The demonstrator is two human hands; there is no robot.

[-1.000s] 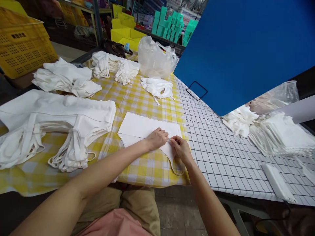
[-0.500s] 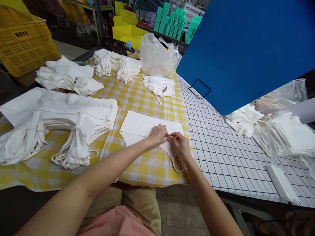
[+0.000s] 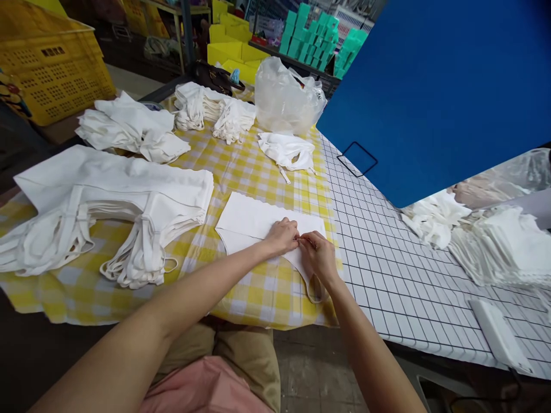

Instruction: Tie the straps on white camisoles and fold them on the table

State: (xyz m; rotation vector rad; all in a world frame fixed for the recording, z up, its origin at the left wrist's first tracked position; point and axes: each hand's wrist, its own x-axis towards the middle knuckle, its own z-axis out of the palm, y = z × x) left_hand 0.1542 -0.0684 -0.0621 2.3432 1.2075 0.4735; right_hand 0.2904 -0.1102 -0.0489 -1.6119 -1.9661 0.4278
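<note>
A flat white garment lies on the yellow checked tablecloth in front of me. My left hand and my right hand meet at its near right edge, fingertips pinching the fabric there. A thin strap loop of the garment hangs out below my right hand near the table's front edge. What the fingertips hold besides the fabric is too small to tell.
A tall stack of white strapped garments lies at the left. More white piles and a clear plastic bag sit at the back. White grid-pattern tabletop extends right, with bagged white garments. A yellow crate stands far left.
My view has shifted a little, so everything sits slightly further right. Both hands stay pinched together at the same spot on the garment's edge.
</note>
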